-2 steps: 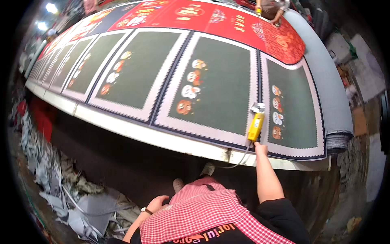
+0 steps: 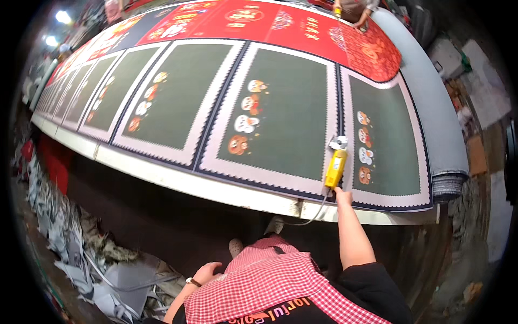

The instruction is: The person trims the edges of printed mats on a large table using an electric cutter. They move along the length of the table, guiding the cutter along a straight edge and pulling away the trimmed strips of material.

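Observation:
My right hand (image 2: 343, 195) is closed round the rear end of a yellow electric rotary cutter (image 2: 335, 168) on the table, my arm stretched forward. Its round metal blade head (image 2: 339, 142) sits on the dark strip between two printed mats. One is a wide green mat (image 2: 294, 116) with a pale zigzag border and cartoon animal heads; to its right lies a narrower green mat (image 2: 392, 135) of the same pattern. A grey cord trails from the cutter over the table edge. My left hand (image 2: 208, 272), with a wristwatch, hangs beside my checked apron, empty, fingers loosely stretched.
More printed mats run along the long table (image 2: 253, 201) to the far left, with red printed mats (image 2: 302, 31) behind. A thick grey roll (image 2: 431, 119) lies at the right end. Across the table, another person's hands (image 2: 360, 22) work. Fabric scraps (image 2: 70, 243) heap at lower left.
The whole view has shifted slightly, so the table and mats sit a little further left. Against the mats, the cutter and my hands have hardly moved.

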Available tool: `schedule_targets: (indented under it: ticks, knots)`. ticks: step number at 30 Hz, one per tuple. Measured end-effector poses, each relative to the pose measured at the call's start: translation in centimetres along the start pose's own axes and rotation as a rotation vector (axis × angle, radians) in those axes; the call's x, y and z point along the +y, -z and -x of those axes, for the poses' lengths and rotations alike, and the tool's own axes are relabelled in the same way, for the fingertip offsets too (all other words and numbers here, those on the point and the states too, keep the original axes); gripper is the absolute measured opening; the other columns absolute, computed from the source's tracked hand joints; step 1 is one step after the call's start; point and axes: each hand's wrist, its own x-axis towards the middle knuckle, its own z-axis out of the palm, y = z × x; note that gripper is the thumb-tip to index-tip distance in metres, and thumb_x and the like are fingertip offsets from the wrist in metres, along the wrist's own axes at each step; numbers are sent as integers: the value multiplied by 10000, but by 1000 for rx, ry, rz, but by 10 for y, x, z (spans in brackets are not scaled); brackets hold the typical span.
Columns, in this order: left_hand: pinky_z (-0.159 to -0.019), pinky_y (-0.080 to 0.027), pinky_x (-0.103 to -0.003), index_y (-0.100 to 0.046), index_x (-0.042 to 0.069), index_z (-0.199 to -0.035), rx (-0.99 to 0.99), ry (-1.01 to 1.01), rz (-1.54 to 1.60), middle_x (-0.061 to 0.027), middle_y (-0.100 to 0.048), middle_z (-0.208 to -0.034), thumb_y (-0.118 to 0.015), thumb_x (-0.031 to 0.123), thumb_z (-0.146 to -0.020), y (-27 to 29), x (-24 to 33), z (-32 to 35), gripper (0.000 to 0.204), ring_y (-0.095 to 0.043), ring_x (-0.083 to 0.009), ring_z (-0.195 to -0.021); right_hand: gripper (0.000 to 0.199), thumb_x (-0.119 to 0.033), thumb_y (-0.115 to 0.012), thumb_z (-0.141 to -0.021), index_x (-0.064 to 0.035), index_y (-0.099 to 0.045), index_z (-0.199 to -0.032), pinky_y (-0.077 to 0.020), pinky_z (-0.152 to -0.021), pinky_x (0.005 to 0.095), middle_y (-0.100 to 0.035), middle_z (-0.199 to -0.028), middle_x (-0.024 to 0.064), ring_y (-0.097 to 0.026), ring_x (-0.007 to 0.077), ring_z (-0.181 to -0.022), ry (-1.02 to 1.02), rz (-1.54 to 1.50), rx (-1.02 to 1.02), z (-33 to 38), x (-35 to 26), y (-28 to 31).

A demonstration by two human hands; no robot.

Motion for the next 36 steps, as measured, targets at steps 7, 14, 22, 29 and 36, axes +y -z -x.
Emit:
schedule_targets:
  ticks: [7,14,22,29,36]
  knots:
    - [-911,-462,-385,-583,54,-1142,185,33,-199,-170,-604,-1124,-659,206,-741,49,48,-57,436,-570,-313,-1058,479,-224,-797,-669,-22,-551,-1026,-430,-500,329,-621,-838,71,-580,200,-623,-134,-498,-287,-37,-16,-22]
    - [-905,-461,-382,-591,45,-1119,232,-186,-271,-165,-607,-1097,-644,163,-745,65,148,-124,396,-571,-313,-1043,588,-269,-779,-693,-51,-472,-1145,-522,-648,399,-617,-995,78,-623,228,-816,-247,-761,-802,-41,-37,20]
    - [-962,-411,-437,-559,108,-1142,121,-638,-715,-177,-451,-1292,-634,122,-701,7,251,-217,447,-448,-366,-1170,608,-113,-624,-796,88,-292,-1264,-538,-724,327,-528,-1102,271,-582,238,-808,-390,-1668,-1129,-43,-21,31]
    - [-1057,-269,-505,-451,255,-1310,96,-730,-1024,-107,-256,-1471,-692,226,-720,-28,309,-252,638,-265,-346,-1338,445,-40,-640,-730,15,-475,-1140,-543,-716,339,-619,-959,161,-631,231,-812,-95,-1142,-883,39,39,106]
    - [-1037,-273,-556,-380,383,-1352,109,-823,-1198,-100,-214,-1490,-640,269,-794,-27,309,-274,626,-236,-360,-1347,629,67,-696,-642,1,-387,-1186,-527,-729,316,-592,-953,96,-629,188,-826,-141,-809,-452,147,125,126]
